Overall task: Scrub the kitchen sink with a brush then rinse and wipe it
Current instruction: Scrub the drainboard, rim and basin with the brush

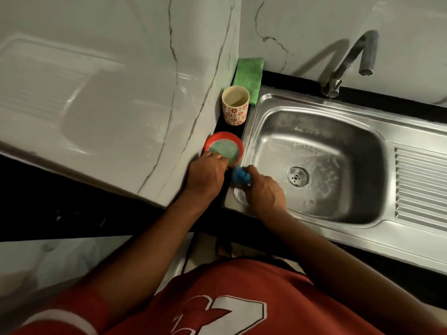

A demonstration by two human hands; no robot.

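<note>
As left hand [205, 176] holds it, red tub [212, 137] contains green paste [223, 149].

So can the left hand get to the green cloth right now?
Probably, but not directly: the left hand grips the red tub, and the cup stands between it and the green cloth.

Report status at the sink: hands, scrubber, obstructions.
Both busy: left hand holds red soap tub by its near rim, right hand grips blue scrubber at left rim of sink. Suds streaked inside. tap not running; nothing in the way.
</note>
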